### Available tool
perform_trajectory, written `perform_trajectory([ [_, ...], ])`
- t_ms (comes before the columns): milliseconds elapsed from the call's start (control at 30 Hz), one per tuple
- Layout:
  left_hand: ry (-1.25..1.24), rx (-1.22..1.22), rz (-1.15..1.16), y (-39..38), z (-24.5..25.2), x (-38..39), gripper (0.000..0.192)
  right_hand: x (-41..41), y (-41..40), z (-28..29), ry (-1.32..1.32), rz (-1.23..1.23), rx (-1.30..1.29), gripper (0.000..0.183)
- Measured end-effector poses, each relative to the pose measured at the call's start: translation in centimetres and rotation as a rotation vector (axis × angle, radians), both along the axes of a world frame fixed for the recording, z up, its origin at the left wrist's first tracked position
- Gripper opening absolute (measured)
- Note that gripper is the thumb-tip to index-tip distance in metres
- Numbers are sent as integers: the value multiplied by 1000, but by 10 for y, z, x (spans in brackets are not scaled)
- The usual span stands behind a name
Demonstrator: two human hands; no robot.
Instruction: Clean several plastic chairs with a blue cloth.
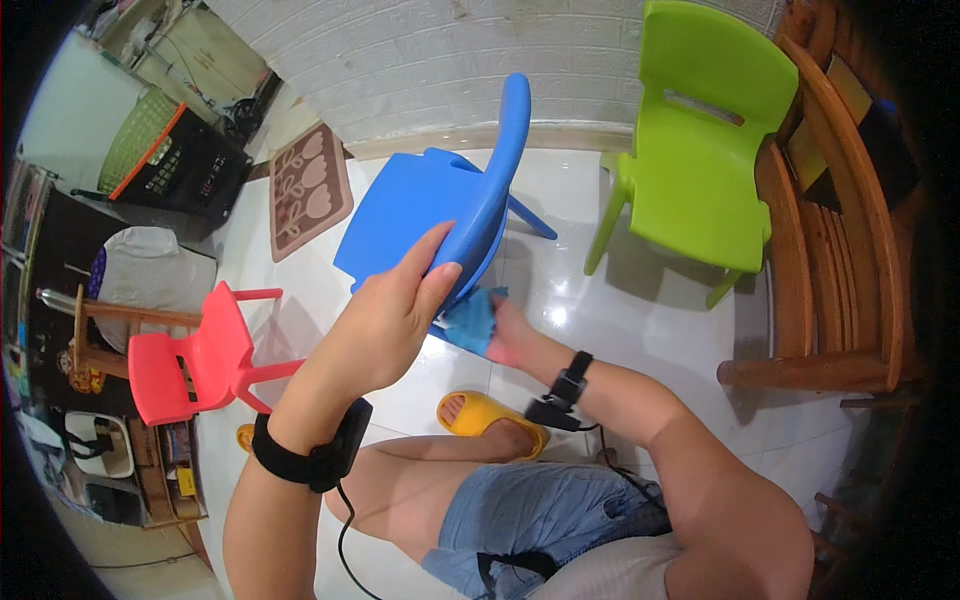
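Observation:
A blue plastic child's chair (420, 202) stands before me on the white floor, its backrest towards me. My left hand (390, 322) grips the top edge of that backrest, thumb and fingers wrapped over it. Lower and to the right, my right hand (514, 334) holds a blue cloth (472, 319) against the back side of the chair, near a leg. Part of the cloth and most of the right fingers are hidden behind the backrest and the cloth's folds. Both wrists wear black straps with small devices and cables.
A green plastic chair (697, 172) stands right, beside a wooden bench (817, 367). At left are a small red chair (217, 352), a black crate (187, 172) and a floor mat with flowers (311, 191). A white brick-patterned wall (420, 67) bounds the far side.

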State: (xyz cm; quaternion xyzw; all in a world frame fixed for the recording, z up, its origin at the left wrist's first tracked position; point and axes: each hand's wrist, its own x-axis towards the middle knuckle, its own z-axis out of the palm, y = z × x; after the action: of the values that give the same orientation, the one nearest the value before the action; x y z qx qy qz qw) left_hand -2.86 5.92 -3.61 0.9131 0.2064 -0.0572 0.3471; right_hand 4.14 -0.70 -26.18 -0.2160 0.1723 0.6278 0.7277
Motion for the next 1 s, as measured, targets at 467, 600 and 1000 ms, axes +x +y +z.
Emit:
perform_trajectory([
  [467,-34,-37,0,2,-5,-1,59,-16,13,-3,-111,7,-34,42],
  [600,20,-6,-50,14,-1,-17,61,-6,0,-38,18,-28,43,46],
  [1000,317,130,-45,55,24,-122,59,34,49,-47,45,-168,53,37],
])
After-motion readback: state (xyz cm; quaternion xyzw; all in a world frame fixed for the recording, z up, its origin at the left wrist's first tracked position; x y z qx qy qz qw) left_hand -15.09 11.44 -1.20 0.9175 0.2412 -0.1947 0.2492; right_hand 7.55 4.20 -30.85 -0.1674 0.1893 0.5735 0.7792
